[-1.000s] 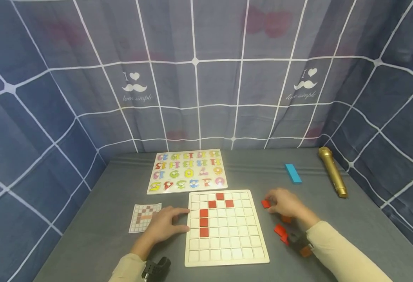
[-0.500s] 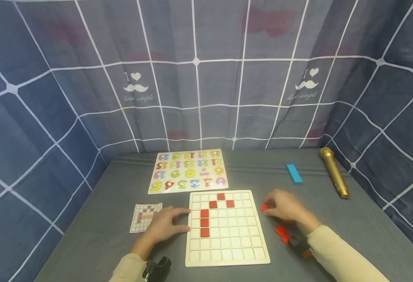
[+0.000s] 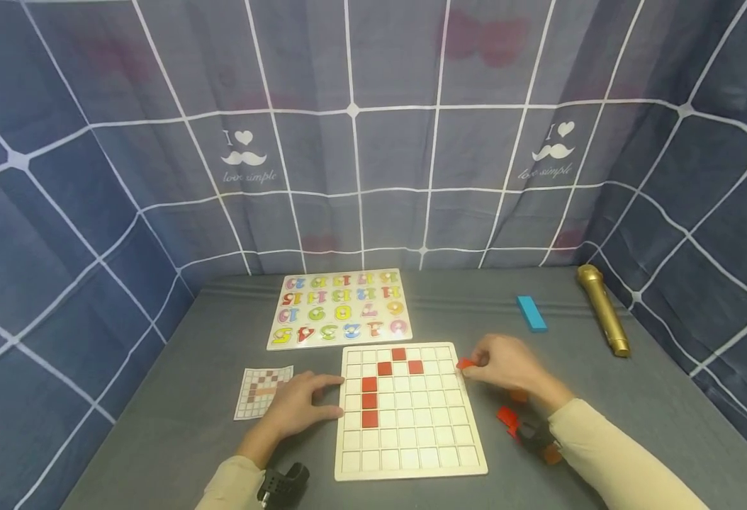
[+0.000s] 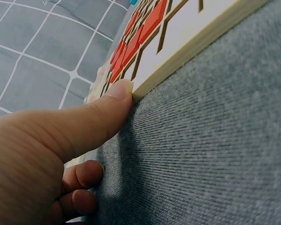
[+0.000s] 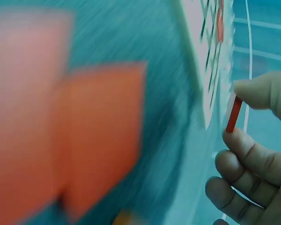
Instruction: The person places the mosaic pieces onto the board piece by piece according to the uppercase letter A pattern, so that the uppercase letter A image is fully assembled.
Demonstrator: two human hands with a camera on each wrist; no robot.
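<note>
A pale wooden grid board (image 3: 424, 419) lies in front of me, with several red square tiles (image 3: 370, 401) set in its upper-left cells and top rows. My left hand (image 3: 298, 405) rests at the board's left edge, thumb and index finger stretched out. In the left wrist view the thumb tip (image 4: 119, 89) touches the board's side. Between thumb and index finger my right hand (image 3: 507, 365) pinches a red tile (image 5: 234, 114), held on edge at the board's upper right side. Loose red tiles (image 3: 508, 419) lie below that hand, partly hidden by the wrist strap.
A printed pattern card (image 3: 254, 404) lies left of the board, partly behind the left hand. Behind stands a number puzzle board (image 3: 341, 343). At the right are a blue block (image 3: 531, 314), a gold microphone-shaped tube (image 3: 604, 310) and an orange piece (image 3: 519, 395).
My right hand has moved left and slightly away from me, bringing the pinched red tile from beside the loose tiles to the board's right edge. The left hand has stayed in place.
</note>
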